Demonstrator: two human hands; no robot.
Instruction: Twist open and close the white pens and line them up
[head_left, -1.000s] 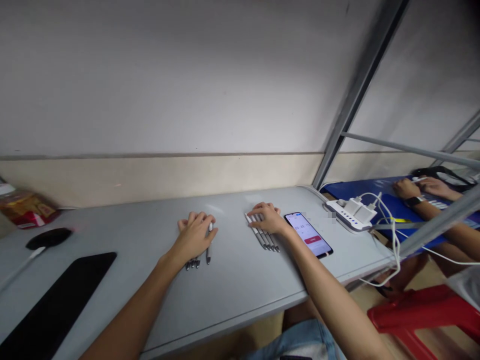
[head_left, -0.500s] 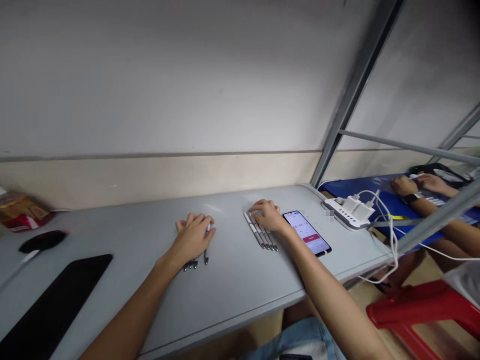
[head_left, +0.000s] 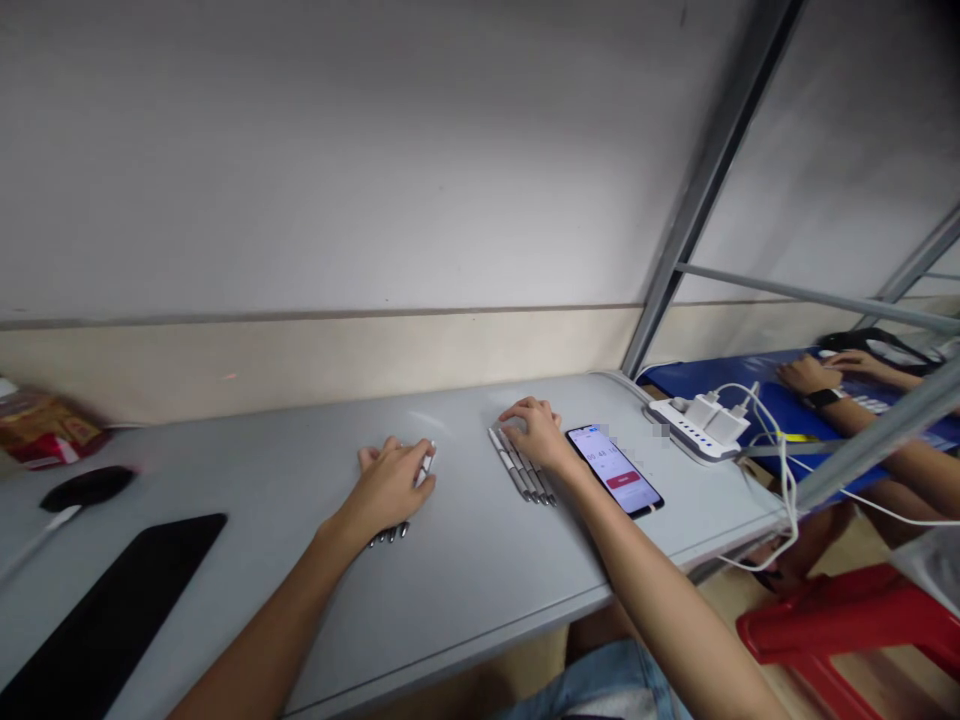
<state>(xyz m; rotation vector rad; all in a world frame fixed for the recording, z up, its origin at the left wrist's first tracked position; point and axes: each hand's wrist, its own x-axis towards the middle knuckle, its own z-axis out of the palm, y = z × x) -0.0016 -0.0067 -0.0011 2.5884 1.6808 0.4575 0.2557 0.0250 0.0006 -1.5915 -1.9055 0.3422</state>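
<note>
While the left hand point(head_left: 397, 478) curls over pens point(head_left: 404, 529) at lower centre-left, probably to steady them, the right hand point(head_left: 534, 432) arches over a second pen row point(head_left: 511, 466), centre-right, both grips unclear

Both the left hand point(head_left: 394, 485) and the right hand point(head_left: 536, 435) are left uncovered, as are the slender forearms point(head_left: 645, 555) behind them. Below the tabletop's front edge point(head_left: 465, 640), a faded light-blue denim garment point(head_left: 619, 665) is worn across the lap, where a patch of pale greyish cloth point(head_left: 619, 698) can also be seen.
</note>
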